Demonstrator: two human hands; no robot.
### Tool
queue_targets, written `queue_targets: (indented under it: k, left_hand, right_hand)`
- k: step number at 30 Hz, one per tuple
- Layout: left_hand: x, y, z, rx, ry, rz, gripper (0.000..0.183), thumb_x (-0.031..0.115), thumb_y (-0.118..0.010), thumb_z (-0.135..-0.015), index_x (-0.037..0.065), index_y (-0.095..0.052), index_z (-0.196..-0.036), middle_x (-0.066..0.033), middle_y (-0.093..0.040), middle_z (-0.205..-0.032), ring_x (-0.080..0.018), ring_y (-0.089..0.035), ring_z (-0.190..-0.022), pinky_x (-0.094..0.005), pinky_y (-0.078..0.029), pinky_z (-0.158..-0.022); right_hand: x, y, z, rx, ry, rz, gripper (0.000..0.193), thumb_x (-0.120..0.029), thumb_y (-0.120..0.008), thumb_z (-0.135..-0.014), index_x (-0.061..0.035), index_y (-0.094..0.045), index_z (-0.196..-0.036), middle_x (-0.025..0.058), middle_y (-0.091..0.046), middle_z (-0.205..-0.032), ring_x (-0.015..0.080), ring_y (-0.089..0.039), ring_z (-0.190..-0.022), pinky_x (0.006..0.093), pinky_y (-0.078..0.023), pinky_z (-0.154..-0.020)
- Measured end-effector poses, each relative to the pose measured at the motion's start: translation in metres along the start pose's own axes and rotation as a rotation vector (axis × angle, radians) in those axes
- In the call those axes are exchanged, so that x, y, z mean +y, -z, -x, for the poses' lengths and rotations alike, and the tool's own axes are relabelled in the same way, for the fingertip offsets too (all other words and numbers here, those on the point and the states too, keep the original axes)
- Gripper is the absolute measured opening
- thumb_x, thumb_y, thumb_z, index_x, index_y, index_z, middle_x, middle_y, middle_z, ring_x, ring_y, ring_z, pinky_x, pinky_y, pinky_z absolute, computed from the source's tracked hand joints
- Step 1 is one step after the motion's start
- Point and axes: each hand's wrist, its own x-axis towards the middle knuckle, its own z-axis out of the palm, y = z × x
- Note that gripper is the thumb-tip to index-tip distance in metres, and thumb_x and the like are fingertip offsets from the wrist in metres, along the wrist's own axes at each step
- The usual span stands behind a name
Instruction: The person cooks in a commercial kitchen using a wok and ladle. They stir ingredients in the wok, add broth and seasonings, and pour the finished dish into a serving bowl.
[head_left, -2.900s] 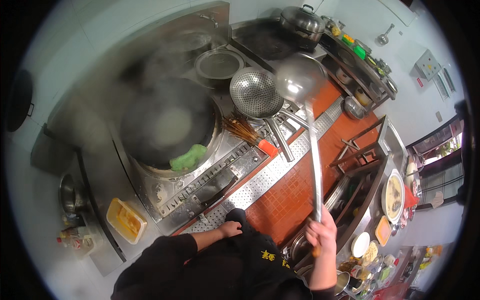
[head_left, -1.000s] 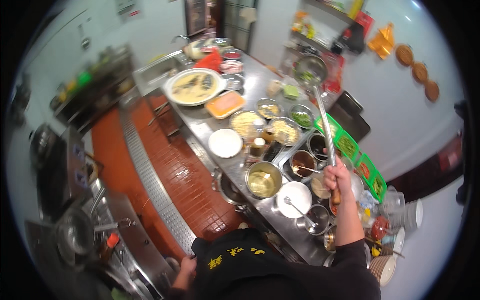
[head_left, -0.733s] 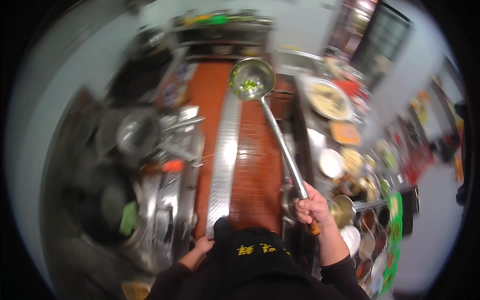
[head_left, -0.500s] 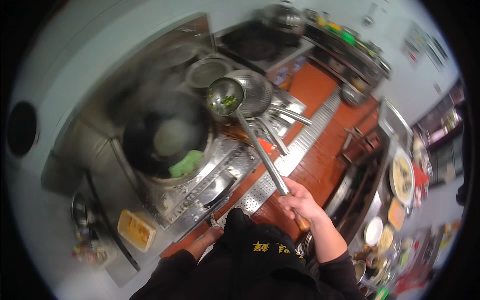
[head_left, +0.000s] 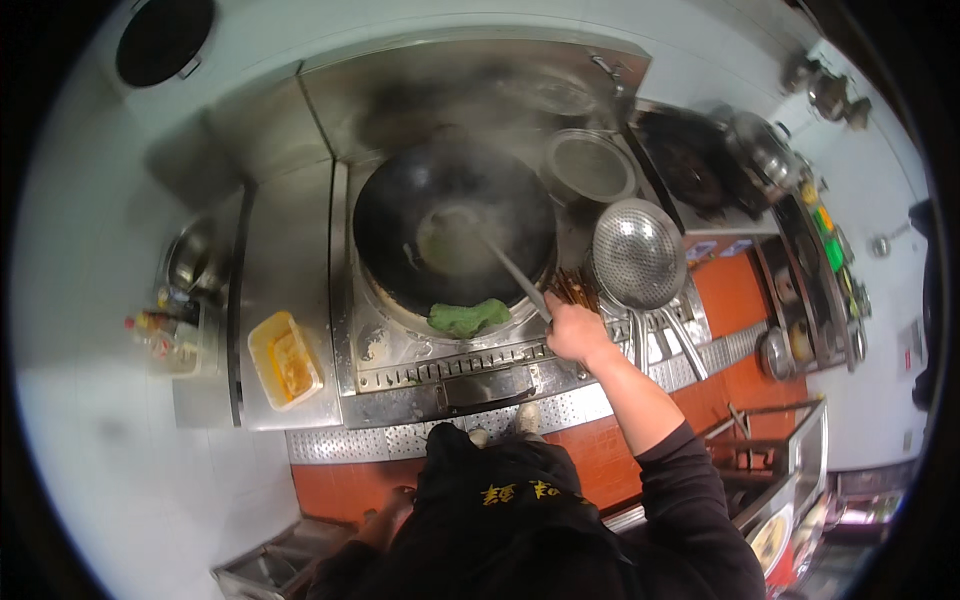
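Note:
My right hand (head_left: 576, 328) is closed around the handle of a long metal ladle (head_left: 512, 270). The ladle reaches down into a large black wok (head_left: 385, 205), where steam blurs its bowl and the pale contents at the bottom. Over the wok's near rim lies a folded green cloth (head_left: 468, 319), touched by neither hand. My left hand (head_left: 393, 508) hangs low beside my apron, away from the stove; it is dark and its fingers do not show clearly.
A perforated metal strainer (head_left: 640, 250) rests right of the wok, near a round mesh sieve (head_left: 590, 165). On the left counter stands a plastic tub (head_left: 263, 372) with orange residue. Stockpot (head_left: 765, 150) and dark pan (head_left: 690, 175) are at the back right. A metal rack (head_left: 775, 455) stands right of me.
My view has turned left toward the stove. The ladle, earlier over the strainer with chopped green pieces in its bowl, is now in the wok. My left hand stays low.

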Motion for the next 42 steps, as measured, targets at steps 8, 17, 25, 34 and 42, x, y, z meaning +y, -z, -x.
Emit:
queue_targets:
  k: [8, 17, 25, 34, 42]
  left_hand:
    - [0.007, -0.083, 0.029, 0.146, -0.094, -0.397, 0.032, 0.034, -0.058, -0.088, 0.009, -0.072, -0.103, -0.0184, -0.07, -0.1, -0.0338, -0.067, -0.093, -0.0432, -0.052, -0.083]
    - [0.02, -0.152, 0.032, 0.219, 0.019, -0.209, 0.038, 0.034, -0.055, -0.091, 0.005, -0.069, -0.111, -0.0206, -0.069, -0.109, -0.0367, -0.065, -0.104, -0.0453, -0.052, -0.088]
    - [0.001, -0.171, 0.031, 0.222, -0.071, -0.185, 0.036, 0.032, -0.057, -0.09, 0.004, -0.069, -0.108, -0.0213, -0.068, -0.111, -0.0371, -0.065, -0.102, -0.0462, -0.053, -0.084]
    - [0.012, -0.134, 0.047, 0.219, 0.048, -0.012, 0.03, 0.023, -0.063, -0.086, 0.003, -0.069, -0.108, -0.0182, -0.071, -0.096, -0.0303, -0.069, -0.089, -0.0396, -0.054, -0.077]
    - [0.005, -0.108, 0.024, 0.061, -0.17, -0.523, 0.038, 0.037, -0.054, -0.088, 0.009, -0.072, -0.106, -0.0169, -0.072, -0.101, -0.0322, -0.069, -0.092, -0.0425, -0.054, -0.081]
  right_hand:
    - [0.044, -0.012, -0.046, -0.34, -0.104, -1.04, 0.035, -0.003, -0.057, -0.083, 0.0032, -0.054, -0.118, 0.0093, -0.06, -0.071, 0.0164, -0.056, -0.05, 0.0315, -0.048, -0.047]
    - [0.058, -0.012, -0.04, -0.34, -0.003, -0.961, 0.012, -0.005, -0.058, -0.087, -0.0012, -0.054, -0.098, 0.0071, -0.058, -0.067, 0.0151, -0.054, -0.047, 0.0313, -0.042, -0.041]
    - [0.041, -0.005, -0.055, -0.322, 0.025, -0.957, 0.009, -0.006, -0.06, -0.087, -0.0037, -0.051, -0.09, 0.0056, -0.056, -0.064, 0.0155, -0.053, -0.046, 0.0309, -0.042, -0.041]
    - [0.026, -0.003, -0.053, -0.402, -0.015, -1.109, 0.01, -0.006, -0.058, -0.087, -0.0022, -0.051, -0.094, 0.0063, -0.056, -0.066, 0.0157, -0.052, -0.045, 0.0307, -0.041, -0.041]
    - [0.056, -0.024, -0.018, -0.267, 0.1, -0.947, 0.034, -0.008, -0.058, -0.09, 0.0015, -0.053, -0.122, 0.0079, -0.059, -0.07, 0.0161, -0.054, -0.045, 0.028, -0.043, -0.043]
